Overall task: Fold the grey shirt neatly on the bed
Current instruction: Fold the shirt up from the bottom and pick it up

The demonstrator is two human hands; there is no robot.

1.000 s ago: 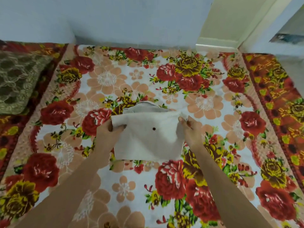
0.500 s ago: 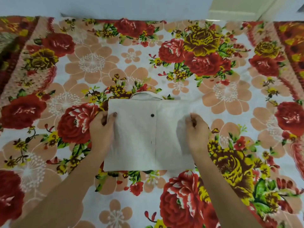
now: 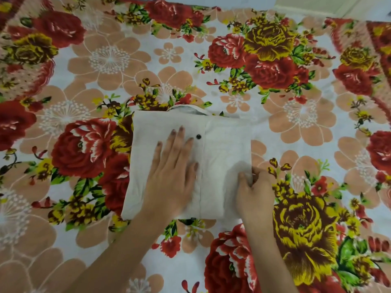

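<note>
The pale grey shirt lies folded into a compact rectangle in the middle of the bed, its collar showing at the far edge and one dark button near the centre seam. My left hand lies flat on the shirt's left half, fingers straight and spread. My right hand sits at the shirt's right edge near the front corner, fingers curled and pinching the cloth there.
The bed is covered by a floral sheet with red and yellow roses that fills nearly the whole view. A strip of pale wall and a door frame show at the top right.
The shirt was laid down flat. My left hand let go of the left edge and moved onto the shirt's middle, flattening out. My right hand slid down the right edge toward me.
</note>
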